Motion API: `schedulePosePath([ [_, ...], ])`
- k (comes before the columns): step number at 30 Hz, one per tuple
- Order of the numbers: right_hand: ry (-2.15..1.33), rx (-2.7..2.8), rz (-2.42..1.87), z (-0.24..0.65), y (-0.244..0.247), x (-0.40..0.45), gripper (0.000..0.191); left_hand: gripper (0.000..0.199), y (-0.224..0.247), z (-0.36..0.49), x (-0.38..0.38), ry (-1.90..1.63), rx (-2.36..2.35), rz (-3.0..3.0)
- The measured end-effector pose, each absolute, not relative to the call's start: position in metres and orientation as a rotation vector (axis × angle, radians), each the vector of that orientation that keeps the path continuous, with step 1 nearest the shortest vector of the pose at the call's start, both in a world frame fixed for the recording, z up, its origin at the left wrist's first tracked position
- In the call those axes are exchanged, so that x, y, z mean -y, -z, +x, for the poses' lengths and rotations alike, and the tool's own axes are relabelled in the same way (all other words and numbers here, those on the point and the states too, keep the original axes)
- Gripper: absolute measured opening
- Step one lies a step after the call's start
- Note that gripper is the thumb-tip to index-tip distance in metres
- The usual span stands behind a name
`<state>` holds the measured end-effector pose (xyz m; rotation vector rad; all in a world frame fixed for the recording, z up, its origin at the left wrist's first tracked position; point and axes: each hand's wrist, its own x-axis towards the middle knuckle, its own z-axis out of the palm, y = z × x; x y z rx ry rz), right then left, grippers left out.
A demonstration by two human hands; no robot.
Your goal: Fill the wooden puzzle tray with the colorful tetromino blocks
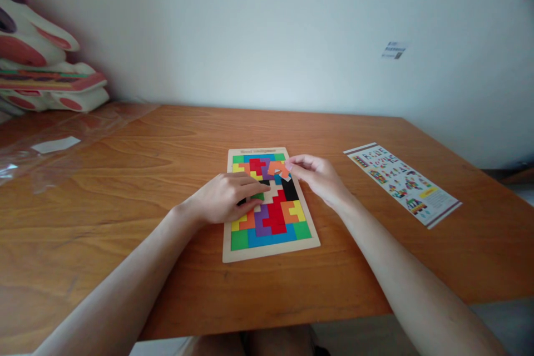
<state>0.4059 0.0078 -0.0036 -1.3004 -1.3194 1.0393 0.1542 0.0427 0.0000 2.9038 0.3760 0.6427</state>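
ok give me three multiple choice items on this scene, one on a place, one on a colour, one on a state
1. Where does the leaflet lie?
A. right of the puzzle board
B. on the board
C. under the left hand

2. What colour is the piece in the right hand?
A. green
B. orange
C. black

3. How is the left hand placed?
A. raised off the table
B. holding the leaflet
C. resting palm down on the board

Answers:
1 A, the leaflet is on the table to the board's right.
2 B, the piece pinched in the right fingers is orange.
3 C, the left hand lies flat over the board's left middle, fingers on the pieces.
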Motion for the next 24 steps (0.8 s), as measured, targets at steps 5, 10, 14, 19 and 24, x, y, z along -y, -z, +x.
schedulePosePath([
  [5, -1.035, 1.343, -1.306, 0.4064, 0.0046, -0.008, 0.034, 0.025, 0.0022, 0.1563, -0.0416, -0.643, -0.334, 2.823],
  [10, -1.041, 1.354, -1.299, 0.4061, 0.0049, -0.0079, 0.03, 0.022, -0.0025, 0.1573, -0.0405, -0.619, -0.352, 2.868],
  [14, -1.039, 1.364, -1.301, 0.405, 0.0051, -0.008, 0.028, 0.023, -0.0061, 0.1565, -0.0398, -0.644, -0.392, 2.932],
  [19, -1.036, 1.35, -1.32, 0.4039, 0.005, -0.0079, 0.026, 0.023, -0.0068, 0.1552, -0.0395, -0.685, -0.432, 2.982],
  [24, -1.041, 1.341, -1.316, 0.4039, 0.0052, -0.0079, 0.026, 0.025, -0.0054, 0.1564, -0.0395, -0.718, -0.344, 2.945],
])
